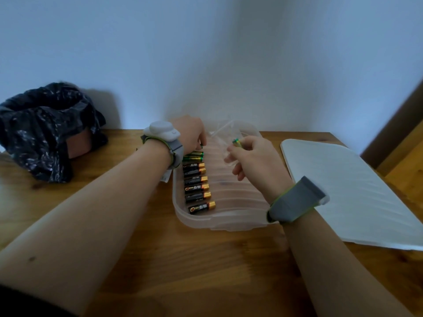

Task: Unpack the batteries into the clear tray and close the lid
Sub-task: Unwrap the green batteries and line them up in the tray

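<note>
Above tray (201, 221), right hand (256, 161) pinches battery (236, 142); batteries (196, 186) line left edge.

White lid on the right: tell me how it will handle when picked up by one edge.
The lid looks thin and broad, so it probably flexes if lifted by one edge. It seems light for its size, being thin plastic. Lying flat on the wooden table, it may slide when pushed.

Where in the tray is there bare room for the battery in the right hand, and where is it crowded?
Free: in the clear tray, the grooves between the battery row and the right rim, below the right hand. Bare table lies in front of the tray. Crowded: the left column, where the left hand works at the far end.
</note>
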Action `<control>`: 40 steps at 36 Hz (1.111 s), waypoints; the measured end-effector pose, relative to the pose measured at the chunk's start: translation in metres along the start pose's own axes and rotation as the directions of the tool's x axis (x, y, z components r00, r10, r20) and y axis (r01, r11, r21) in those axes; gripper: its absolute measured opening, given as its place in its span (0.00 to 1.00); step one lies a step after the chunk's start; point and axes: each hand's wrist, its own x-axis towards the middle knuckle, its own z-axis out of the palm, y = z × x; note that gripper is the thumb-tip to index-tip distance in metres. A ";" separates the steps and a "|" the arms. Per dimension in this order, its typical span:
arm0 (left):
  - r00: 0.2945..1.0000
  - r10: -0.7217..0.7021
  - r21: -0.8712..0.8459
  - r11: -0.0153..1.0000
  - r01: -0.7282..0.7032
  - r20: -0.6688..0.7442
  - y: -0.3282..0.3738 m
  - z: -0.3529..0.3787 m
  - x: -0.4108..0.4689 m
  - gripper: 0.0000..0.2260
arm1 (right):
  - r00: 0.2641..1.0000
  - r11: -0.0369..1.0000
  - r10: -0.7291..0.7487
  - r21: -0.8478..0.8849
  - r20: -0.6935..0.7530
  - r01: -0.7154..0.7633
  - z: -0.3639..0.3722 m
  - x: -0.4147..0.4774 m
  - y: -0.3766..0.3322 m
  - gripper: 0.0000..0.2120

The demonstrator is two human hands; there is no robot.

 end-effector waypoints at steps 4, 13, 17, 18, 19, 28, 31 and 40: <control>1.000 0.019 0.007 1.000 -0.019 -0.004 0.000 0.004 0.001 0.08 | 1.000 1.000 -0.003 0.014 0.002 0.003 0.000 -0.001 0.000 0.07; 1.000 -0.017 -0.033 0.999 0.017 0.000 -0.005 0.008 0.000 0.08 | 1.000 1.000 -0.006 0.016 0.012 0.006 0.001 0.001 0.003 0.08; 0.999 -0.027 -0.074 0.997 0.025 -0.022 -0.005 0.007 -0.005 0.09 | 1.000 1.000 -0.014 0.006 0.018 0.014 0.001 0.001 0.003 0.08; 0.999 -0.032 -0.086 0.996 0.029 -0.034 -0.005 0.007 -0.006 0.09 | 1.000 1.000 -0.015 0.006 0.021 0.015 0.001 0.001 0.004 0.08; 0.998 -0.033 -0.094 0.995 0.028 -0.049 -0.005 0.006 -0.007 0.10 | 1.000 1.000 -0.016 0.006 0.026 0.015 0.001 0.001 0.004 0.08; 0.953 -0.051 -0.331 0.942 -0.053 -0.299 0.005 -0.012 -0.033 0.09 | 0.997 0.999 -0.001 0.041 0.073 -0.002 0.004 0.001 0.002 0.06; 0.943 -0.037 -0.450 0.884 -0.124 -0.331 0.008 -0.019 -0.042 0.07 | 0.998 0.998 -0.003 0.056 0.070 -0.001 0.005 0.001 0.001 0.08; 0.977 -0.005 -0.718 0.679 -0.153 -0.214 0.010 -0.055 -0.069 0.08 | 0.995 0.991 -0.081 0.110 0.061 0.074 0.001 -0.001 -0.002 0.06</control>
